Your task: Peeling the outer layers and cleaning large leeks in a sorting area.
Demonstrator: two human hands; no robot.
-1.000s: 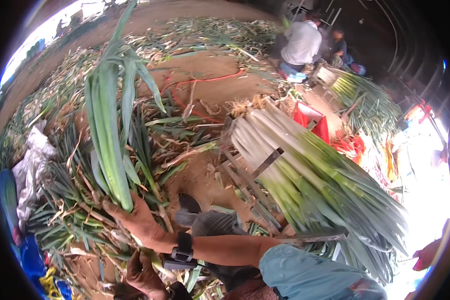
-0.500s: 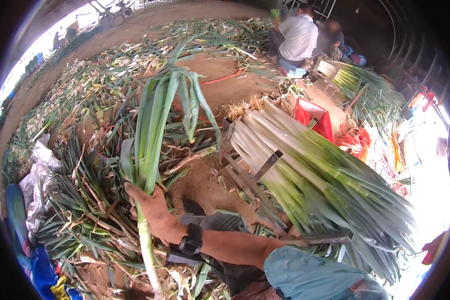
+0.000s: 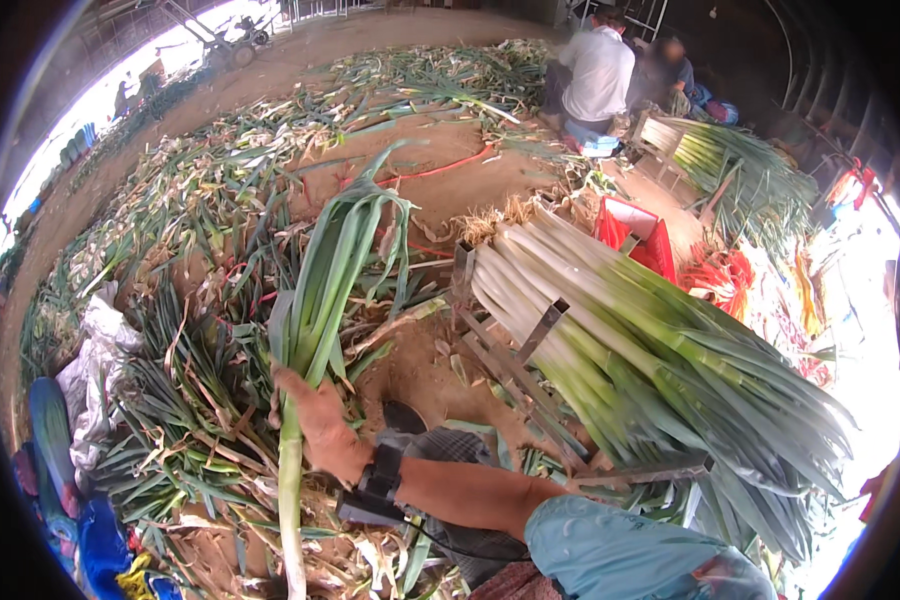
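Note:
My left hand (image 3: 320, 425), with a black band on its wrist, is closed around one leek (image 3: 288, 480). The fingers grip it just below where the pale stem turns into green leaves. It stands nearly upright, its leafy top bent over to the right and its pale end reaching down toward the lower edge. Right of the arm, a metal rack (image 3: 515, 370) holds a thick stack of leeks (image 3: 620, 310), roots at the far left end and green leaves toward the near right. My right hand does not show clearly.
Loose leeks and trimmed leaves (image 3: 200, 410) cover the ground at left. A white sack (image 3: 100, 340) and blue cloth (image 3: 102, 545) lie at far left. Behind the rack are a red crate (image 3: 638, 238) and red strings (image 3: 725, 275). Two people (image 3: 595, 85) sit near another leek stack (image 3: 740, 165).
The leek in my left hand has dropped a little at its leafy top and leans slightly more to the right. The grip stays closed. The whole view has shifted slightly.

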